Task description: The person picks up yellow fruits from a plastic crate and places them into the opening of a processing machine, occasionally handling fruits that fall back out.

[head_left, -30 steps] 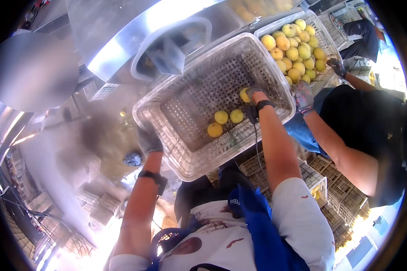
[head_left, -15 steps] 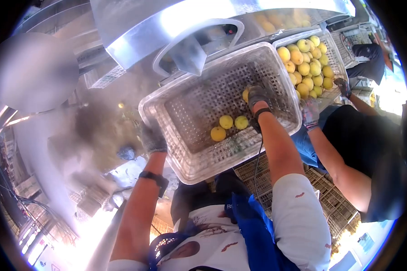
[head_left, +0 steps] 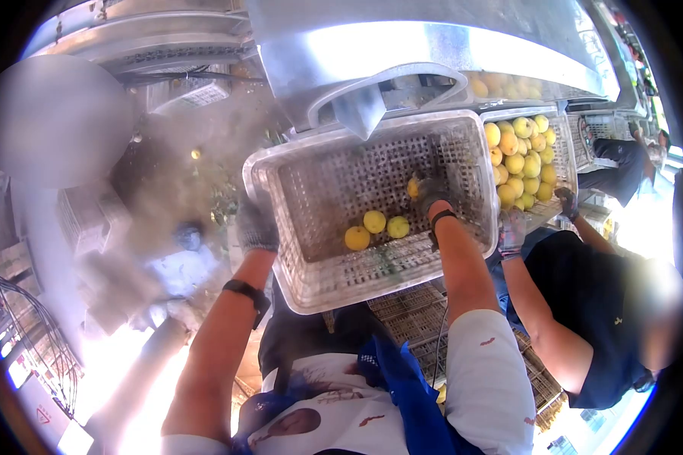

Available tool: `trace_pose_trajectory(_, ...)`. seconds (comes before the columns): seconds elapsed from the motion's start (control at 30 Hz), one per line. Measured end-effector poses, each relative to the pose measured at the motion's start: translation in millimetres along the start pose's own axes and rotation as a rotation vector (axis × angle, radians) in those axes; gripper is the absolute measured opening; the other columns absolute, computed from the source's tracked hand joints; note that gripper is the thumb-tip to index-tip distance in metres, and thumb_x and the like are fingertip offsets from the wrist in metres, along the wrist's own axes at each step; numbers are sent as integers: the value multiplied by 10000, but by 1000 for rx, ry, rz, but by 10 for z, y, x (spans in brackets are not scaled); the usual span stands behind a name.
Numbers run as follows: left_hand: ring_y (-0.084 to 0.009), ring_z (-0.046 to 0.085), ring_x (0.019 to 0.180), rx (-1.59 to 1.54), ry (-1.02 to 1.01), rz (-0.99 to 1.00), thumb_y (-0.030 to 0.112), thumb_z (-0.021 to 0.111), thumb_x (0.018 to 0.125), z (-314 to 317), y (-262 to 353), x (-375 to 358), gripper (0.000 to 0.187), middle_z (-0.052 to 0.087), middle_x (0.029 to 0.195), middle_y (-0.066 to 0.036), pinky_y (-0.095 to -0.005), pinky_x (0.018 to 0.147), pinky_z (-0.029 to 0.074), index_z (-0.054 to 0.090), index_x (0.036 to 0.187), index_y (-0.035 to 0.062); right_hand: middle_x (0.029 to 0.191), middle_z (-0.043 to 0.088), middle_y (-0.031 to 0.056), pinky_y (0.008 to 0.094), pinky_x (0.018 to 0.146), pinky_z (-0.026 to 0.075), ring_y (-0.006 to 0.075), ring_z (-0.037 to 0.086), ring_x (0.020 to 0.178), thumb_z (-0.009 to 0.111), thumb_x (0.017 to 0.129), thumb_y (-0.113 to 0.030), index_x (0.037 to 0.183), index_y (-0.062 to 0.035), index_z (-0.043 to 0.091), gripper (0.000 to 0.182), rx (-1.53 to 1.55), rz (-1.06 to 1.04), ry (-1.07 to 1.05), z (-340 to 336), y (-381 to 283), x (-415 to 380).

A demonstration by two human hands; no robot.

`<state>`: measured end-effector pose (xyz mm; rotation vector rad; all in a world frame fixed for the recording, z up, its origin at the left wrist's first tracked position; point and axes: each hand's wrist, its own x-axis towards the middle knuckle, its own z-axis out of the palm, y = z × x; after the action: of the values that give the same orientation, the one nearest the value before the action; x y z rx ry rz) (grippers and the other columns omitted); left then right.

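Observation:
A grey-white plastic crate point(head_left: 319, 284) with slotted walls is tilted in front of me. My left hand point(head_left: 256, 226), in a dark grey glove, grips its left side; the fingers are partly blurred. Inside the crate is my right hand point(head_left: 434, 194), also gloved, closed on a round yellow peach point(head_left: 413, 188) near the right wall. Three more yellow peaches lie together on the crate's floor: one at the left point(head_left: 357, 238), one in the middle point(head_left: 374, 221) and a greener one point(head_left: 398, 227).
Right of my crate stands another crate point(head_left: 561, 155) full of yellow peaches, with a co-worker's gloved hands point(head_left: 512, 231) at it. A metal machine point(head_left: 432, 45) with a pointed chute point(head_left: 363, 114) overhangs the back edge. Slatted crates point(head_left: 410, 311) lie below.
The view has shifted, so the machine and crates appear farther right. My right hand remains around the peach and my left hand at the crate's side. The three loose peaches stay grouped.

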<state>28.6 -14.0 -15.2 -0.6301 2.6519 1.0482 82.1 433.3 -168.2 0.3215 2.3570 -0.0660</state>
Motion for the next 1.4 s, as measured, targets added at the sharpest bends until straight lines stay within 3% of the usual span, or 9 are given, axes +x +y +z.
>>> trace_pose_trajectory(0.07,-233,678,939,13,3,-3,315,620,1020,-4,-14,-7,450,726,1080,-205,-392,861,525,586,1311,-27,1196,708,198,437,965,547,395,672,1085,793,792,-460,1464,-94,501,819,33,12,21,-68,-112,-101)
trace_pose_trajectory(0.17,-243,690,935,0,27,68,336,622,1014,6,-43,-3,479,724,1077,-226,-403,864,527,575,1318,-31,1130,746,151,414,871,591,326,718,1054,754,869,-404,1174,-146,746,399,363,228,185,-581,-517,-695)
trace_pose_trajectory(0.23,-258,700,936,-14,31,52,352,614,1017,-31,40,-48,488,729,1076,-227,-410,865,528,573,1324,-25,1200,679,117,361,965,545,242,653,1093,845,819,-255,1371,-67,543,657,890,-221,500,-661,-596,-917)
trace_pose_trajectory(0.37,-250,701,934,-71,0,46,359,608,1026,-16,0,-45,468,735,1071,-205,-407,863,529,580,1316,-7,1253,618,86,347,988,524,179,594,1140,849,825,-151,1344,-58,550,606,1134,-575,860,-1570,-1260,-1776)
trace_pose_trajectory(0.43,-213,688,915,-60,0,74,342,608,1030,-8,21,-54,437,738,1055,-184,-390,847,529,585,1311,8,1218,656,113,360,901,587,254,661,1102,791,876,-422,1330,-71,580,612,1390,-712,988,-2028,-1616,-2009)
trace_pose_trajectory(0.63,-195,656,859,-64,-4,71,332,614,1028,-22,-15,-60,403,735,1020,-163,-390,811,530,624,1237,-13,1254,638,149,407,1021,524,297,630,1159,863,797,-416,1341,-32,572,727,1180,-590,1032,-2112,-1830,-1532)
trace_pose_trajectory(0.77,-141,628,888,-227,-1,155,279,618,1036,39,-112,-15,343,735,1039,-93,-335,808,525,644,1240,5,1275,636,178,416,1041,507,325,625,1177,838,789,-483,1280,-39,622,696,1490,-661,892,-2115,-1946,-1473)
trace_pose_trajectory(0.9,-116,604,932,-243,0,153,247,613,1044,100,-203,43,380,717,1091,-75,-304,838,519,599,1341,11,1273,668,161,469,1037,502,354,632,1178,915,682,-403,1307,-46,615,780,813,-334,1247,-2186,-1938,-1473)
trace_pose_trajectory(1.4,-187,651,1032,-187,5,145,342,619,1029,4,-79,-44,529,711,1223,-155,-357,926,512,525,1445,29,1167,682,166,506,1014,483,384,634,1101,855,717,-433,1286,-40,612,733,938,-271,1223,-2384,-2170,-1265)
